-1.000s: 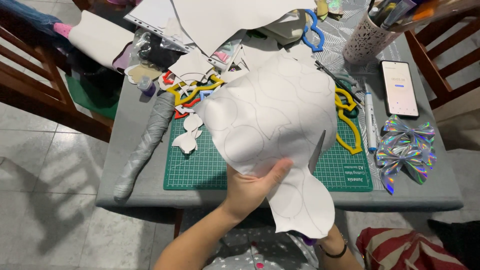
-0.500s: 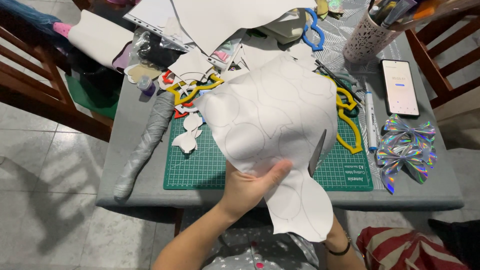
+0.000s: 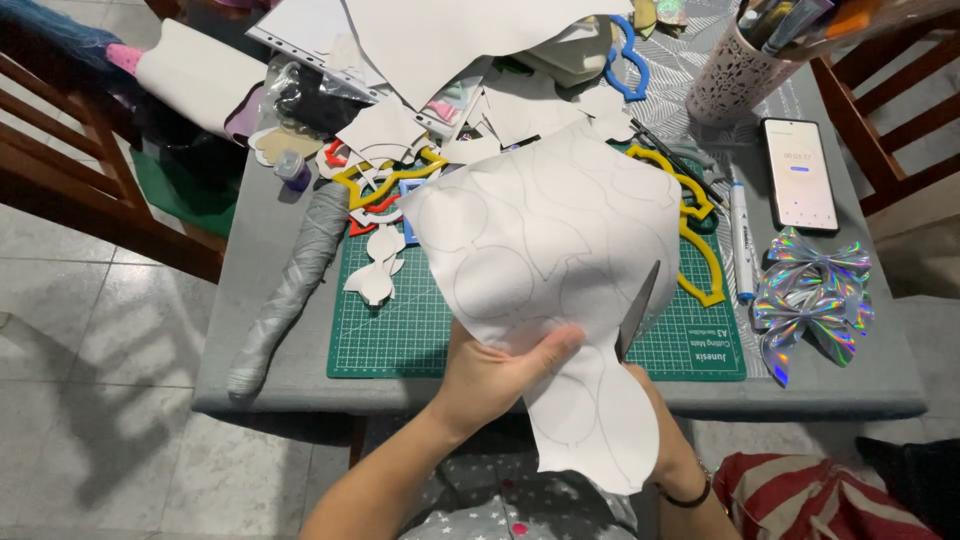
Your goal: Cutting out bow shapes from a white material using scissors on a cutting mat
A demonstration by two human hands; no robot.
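My left hand (image 3: 497,372) pinches the lower edge of a large white sheet (image 3: 540,235) marked with pencilled rounded outlines and holds it up over the green cutting mat (image 3: 400,325). A scissors blade (image 3: 637,312) pokes up along the sheet's right edge, into a cut. My right hand (image 3: 668,445) is mostly hidden behind the sheet's hanging lower flap (image 3: 590,420); only its wrist with a dark bracelet shows, in line with the scissors.
On the grey table (image 3: 560,395) lie yellow, red and blue shape templates (image 3: 385,180), white cut-outs (image 3: 375,275), a grey wrapped roll (image 3: 290,285), a marker (image 3: 742,235), a phone (image 3: 799,175), shiny holographic bows (image 3: 812,300) and a pen holder (image 3: 735,75). Wooden chairs (image 3: 70,170) stand at both sides.
The scissors blade has come into view along the sheet's right edge. The sheet has shifted slightly in my left hand.
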